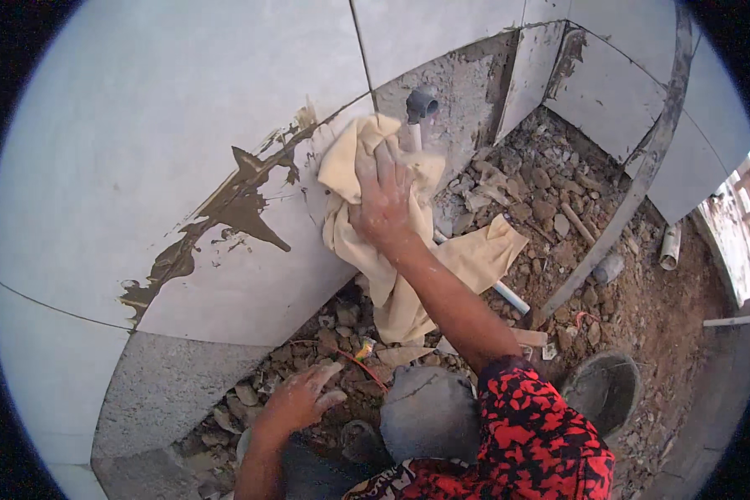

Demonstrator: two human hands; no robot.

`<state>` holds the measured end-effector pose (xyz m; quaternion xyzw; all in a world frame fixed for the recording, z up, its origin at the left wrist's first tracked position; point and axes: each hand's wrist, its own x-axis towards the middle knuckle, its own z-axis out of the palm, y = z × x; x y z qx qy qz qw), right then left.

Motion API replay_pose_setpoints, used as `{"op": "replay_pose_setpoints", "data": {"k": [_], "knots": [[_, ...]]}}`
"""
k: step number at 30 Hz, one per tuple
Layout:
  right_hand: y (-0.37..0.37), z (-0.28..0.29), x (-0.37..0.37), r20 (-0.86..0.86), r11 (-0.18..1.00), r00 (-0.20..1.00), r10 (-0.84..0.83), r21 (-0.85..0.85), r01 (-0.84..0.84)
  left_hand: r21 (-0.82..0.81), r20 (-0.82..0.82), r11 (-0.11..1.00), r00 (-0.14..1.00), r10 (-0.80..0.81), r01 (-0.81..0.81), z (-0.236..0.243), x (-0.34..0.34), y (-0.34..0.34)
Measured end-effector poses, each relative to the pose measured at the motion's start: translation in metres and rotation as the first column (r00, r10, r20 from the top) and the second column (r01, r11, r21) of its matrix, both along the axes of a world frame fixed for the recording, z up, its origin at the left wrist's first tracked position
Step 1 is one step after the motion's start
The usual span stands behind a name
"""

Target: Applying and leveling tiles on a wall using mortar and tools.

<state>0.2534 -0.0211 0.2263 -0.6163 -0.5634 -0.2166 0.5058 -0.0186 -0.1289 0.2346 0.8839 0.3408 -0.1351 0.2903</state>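
Note:
My right hand (385, 200) presses a cream-coloured cloth (354, 237) against the white wall tile, its fingers stretched over the bunched top. The cloth hangs in folds below the hand, with one end spread to the right over the rubble. Left of the cloth, wet brown mortar (246, 204) is smeared along a tile joint and down the tile's face. Lower down, my left hand (298, 398) hovers over the rubble with nothing in it, the thumb apart from the fingers.
Broken stones and soil (550, 196) cover the ground along the wall. A grey pipe elbow (422, 102) sticks out of bare cement. A long curved strip (633, 200) leans across the right side. Near me are a dark bucket (604, 392) and a grey rounded slab (429, 412).

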Motion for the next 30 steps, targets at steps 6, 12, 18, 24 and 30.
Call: {"op": "replay_pose_setpoints", "data": {"k": [6,12,18,24,30], "knots": [[-0.029,-0.116,0.011,-0.103,0.976,0.995,0.018,-0.213,-0.040,-0.028,-0.071,0.998,0.996,0.057,-0.059,-0.004,0.013,0.009],[-0.070,-0.039,0.027,-0.362,0.967,0.909,0.209,-0.059,-0.246,-0.108,-0.105,0.987,0.989,0.105,-0.116,-0.009,0.022,0.011],[-0.030,0.068,0.035,-0.182,0.948,0.940,0.289,0.191,-0.254,-0.062,-0.402,0.977,0.902,0.161,-0.203,-0.020,0.041,0.021],[-0.018,-0.018,0.014,-0.143,0.995,0.985,0.095,-0.028,-0.100,-0.115,-0.337,0.974,0.930,0.145,-0.194,-0.047,0.033,0.033],[-0.095,-0.162,0.027,-0.555,0.539,0.829,0.068,-0.679,-0.498,-0.162,-0.360,0.961,0.920,0.154,-0.224,-0.071,0.036,0.042]]}}
